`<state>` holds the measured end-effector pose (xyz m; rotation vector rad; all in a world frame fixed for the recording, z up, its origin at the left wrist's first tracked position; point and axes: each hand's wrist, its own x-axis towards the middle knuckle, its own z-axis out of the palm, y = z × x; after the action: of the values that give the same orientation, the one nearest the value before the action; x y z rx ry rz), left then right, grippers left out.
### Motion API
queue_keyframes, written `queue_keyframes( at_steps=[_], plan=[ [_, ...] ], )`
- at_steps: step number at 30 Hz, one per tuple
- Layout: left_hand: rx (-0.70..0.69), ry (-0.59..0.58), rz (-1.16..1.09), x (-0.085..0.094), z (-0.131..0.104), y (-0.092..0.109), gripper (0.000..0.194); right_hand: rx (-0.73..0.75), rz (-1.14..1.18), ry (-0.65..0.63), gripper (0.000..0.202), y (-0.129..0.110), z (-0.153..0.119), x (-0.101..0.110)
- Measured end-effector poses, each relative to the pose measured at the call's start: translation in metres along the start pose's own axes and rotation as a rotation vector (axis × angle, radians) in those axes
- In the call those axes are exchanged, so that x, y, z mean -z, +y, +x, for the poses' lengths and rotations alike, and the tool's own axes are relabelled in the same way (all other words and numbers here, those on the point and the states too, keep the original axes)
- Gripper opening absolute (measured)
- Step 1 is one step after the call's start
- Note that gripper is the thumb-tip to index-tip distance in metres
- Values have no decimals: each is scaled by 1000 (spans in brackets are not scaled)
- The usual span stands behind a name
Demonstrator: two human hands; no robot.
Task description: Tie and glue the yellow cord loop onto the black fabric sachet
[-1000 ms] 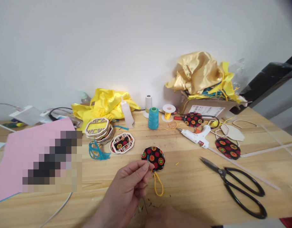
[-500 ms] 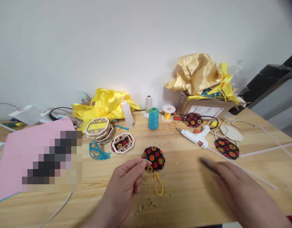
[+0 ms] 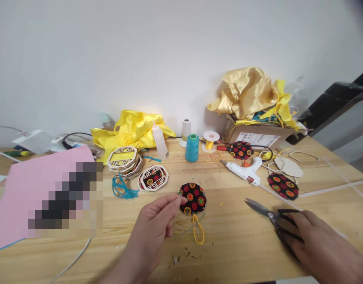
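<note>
A round black fabric piece [image 3: 193, 200] with red and orange motifs lies on the table, a yellow cord loop [image 3: 199, 232] extending from its lower edge. At its left edge, thumb and forefinger of my left hand [image 3: 160, 221] are pinched together; I cannot make out what is between them. A fine dark thread lies near the top of the loop. Over to the right, my right hand [image 3: 320, 240] has its fingers around the black handles of a pair of scissors [image 3: 270, 215]. The blades point left toward the fabric piece and sit low over the tabletop.
Behind are a white glue gun [image 3: 243, 171], a teal thread cone [image 3: 192, 148], a yellow spool [image 3: 210, 142] and a plastic bottle [image 3: 160, 142]. Lattice frames [image 3: 153, 178] lie left. A box [image 3: 255, 138] of satin stands back right; pink sheet [image 3: 51, 177] at left.
My right hand has shifted right and lower, and the scissors show more fully, turned flatter. My left fingers have moved slightly left relative to the fabric piece, which stays put.
</note>
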<state>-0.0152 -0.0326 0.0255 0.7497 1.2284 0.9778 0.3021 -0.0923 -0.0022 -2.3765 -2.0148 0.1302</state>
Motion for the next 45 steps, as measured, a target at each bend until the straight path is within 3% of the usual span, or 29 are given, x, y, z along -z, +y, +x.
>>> queue_keyframes(
  at_steps=[3,8,13,18,22,30,45],
  plan=[
    [7,-2,11,-1,1,-2,26,66,162,-63,28,-15,-2,15],
    [11,-8,49,-5,1,-3,26,193,545,-274,16,-74,3,48],
    [15,-20,46,-6,3,-2,25,254,674,-393,25,-112,10,64],
    [3,-13,91,-5,2,1,23,285,593,-475,23,-116,17,61],
    [-35,-9,130,-9,-2,7,17,340,508,-447,32,-121,21,55],
    [-42,-75,252,-12,-4,8,21,388,470,-368,27,-134,25,50],
    [-25,-57,218,-11,-3,6,19,393,473,-359,30,-136,30,47]
  ],
)
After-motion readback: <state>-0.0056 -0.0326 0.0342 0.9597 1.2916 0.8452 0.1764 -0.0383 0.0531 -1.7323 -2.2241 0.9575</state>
